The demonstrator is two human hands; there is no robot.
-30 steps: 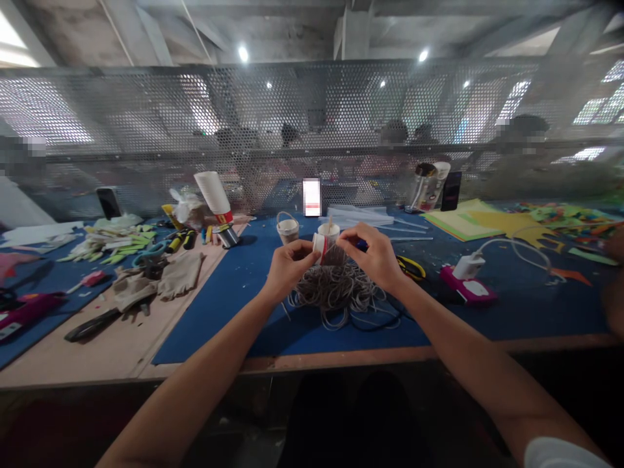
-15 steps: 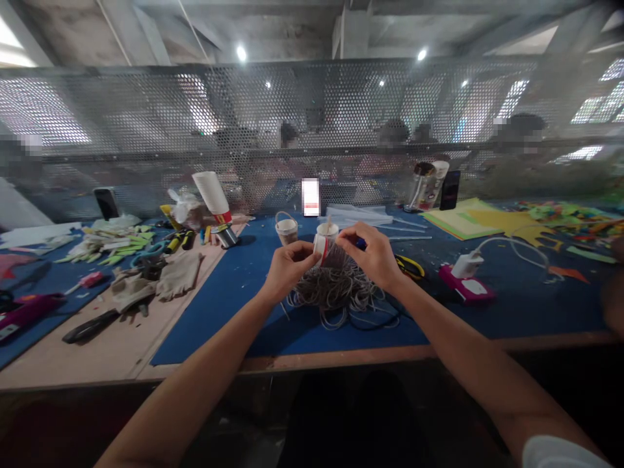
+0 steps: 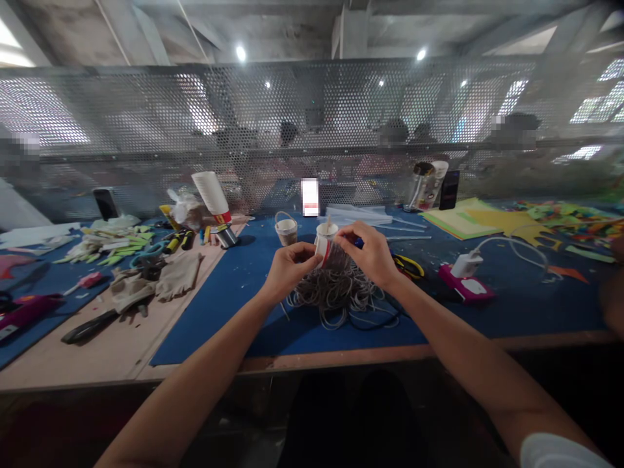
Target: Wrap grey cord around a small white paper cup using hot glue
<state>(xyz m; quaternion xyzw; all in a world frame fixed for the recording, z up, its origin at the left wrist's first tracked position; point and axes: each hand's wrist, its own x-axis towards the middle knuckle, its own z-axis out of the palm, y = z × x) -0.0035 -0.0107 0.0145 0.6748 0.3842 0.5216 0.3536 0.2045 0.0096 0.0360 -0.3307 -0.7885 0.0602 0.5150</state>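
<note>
Above a tangled heap of grey cord, my left hand pinches a small white and red paper piece, seemingly a cup part. My right hand is closed at the piece's right side, its fingertips together; what they grip is too small to make out. Just behind the piece stands a white cup with a thin stick in it. A small cup with a looped handle stands to the left of it.
Stacked paper cups lean at the back left, near gloves and markers. Yellow-handled pliers, a pink power socket and coloured sheets lie to the right. A lit phone stands behind, before a perforated metal screen.
The white and red piece has tilted and shifted slightly right between my hands. My right hand has moved a little left, closer to it.
</note>
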